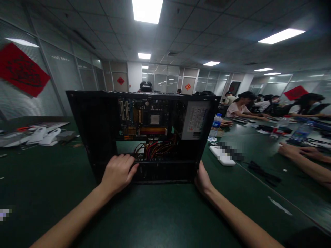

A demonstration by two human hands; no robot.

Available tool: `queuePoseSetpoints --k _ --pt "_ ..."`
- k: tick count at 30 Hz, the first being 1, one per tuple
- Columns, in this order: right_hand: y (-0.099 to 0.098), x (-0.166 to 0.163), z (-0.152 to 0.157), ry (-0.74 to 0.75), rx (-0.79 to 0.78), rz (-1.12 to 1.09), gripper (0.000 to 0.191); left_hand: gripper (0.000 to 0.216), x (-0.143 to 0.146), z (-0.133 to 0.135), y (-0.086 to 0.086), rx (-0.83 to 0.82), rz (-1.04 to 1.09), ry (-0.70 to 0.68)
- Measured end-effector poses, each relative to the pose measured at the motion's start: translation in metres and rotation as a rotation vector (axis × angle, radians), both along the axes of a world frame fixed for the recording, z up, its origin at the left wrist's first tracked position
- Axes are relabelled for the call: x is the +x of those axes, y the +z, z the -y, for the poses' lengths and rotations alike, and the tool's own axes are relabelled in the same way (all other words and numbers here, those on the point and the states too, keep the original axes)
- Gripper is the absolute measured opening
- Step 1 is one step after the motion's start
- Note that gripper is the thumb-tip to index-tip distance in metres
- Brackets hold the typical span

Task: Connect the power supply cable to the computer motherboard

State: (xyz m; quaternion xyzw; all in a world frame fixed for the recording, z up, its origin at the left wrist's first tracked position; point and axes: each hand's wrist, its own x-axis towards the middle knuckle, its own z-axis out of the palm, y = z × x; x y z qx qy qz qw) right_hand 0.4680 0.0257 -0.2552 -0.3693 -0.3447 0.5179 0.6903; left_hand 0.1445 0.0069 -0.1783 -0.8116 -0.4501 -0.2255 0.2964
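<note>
An open black computer case stands in front of me on the green table, its uncovered side facing me. Inside it show a motherboard, a silver power supply at the upper right and a bundle of coloured cables below the board. My left hand is closed over the lower metal rail of the case, fingertips curled inside. At the lower right corner, my right hand grips the case's side; its fingers are mostly hidden behind the panel.
On the left lie white items and a grey box. A water bottle, a white power strip and black cable are to the right. Another person's hands rest at the right edge; more people sit beyond.
</note>
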Motion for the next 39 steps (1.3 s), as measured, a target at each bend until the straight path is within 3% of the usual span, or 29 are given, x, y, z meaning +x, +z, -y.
queuePoseSetpoints --k 8,16,20,24,28,32,39 --pt "0.023 -0.011 0.007 -0.002 0.014 -0.046 0.066 0.033 -0.010 0.013 0.002 -0.101 0.032 -0.007" --pt "0.018 -0.010 0.008 -0.046 -0.135 0.015 0.076 0.035 -0.013 0.015 0.005 -0.132 0.049 -0.012" --pt "0.019 -0.018 0.012 0.042 -0.152 0.012 0.081 0.036 -0.022 0.019 0.006 -0.120 0.040 0.023" --pt "0.022 -0.028 0.018 0.158 -0.048 0.041 0.085 0.039 -0.033 0.027 0.008 -0.115 0.050 0.069" --pt "0.025 -0.033 0.019 0.179 0.094 0.236 0.079 0.042 -0.041 0.032 0.008 -0.125 0.080 0.093" --pt "0.029 -0.041 0.016 0.211 0.140 0.328 0.072 0.043 -0.047 0.032 0.005 -0.146 0.123 0.142" --pt "0.033 -0.060 0.006 0.230 0.210 0.473 0.079 0.042 -0.061 0.030 0.003 -0.213 0.240 0.282"
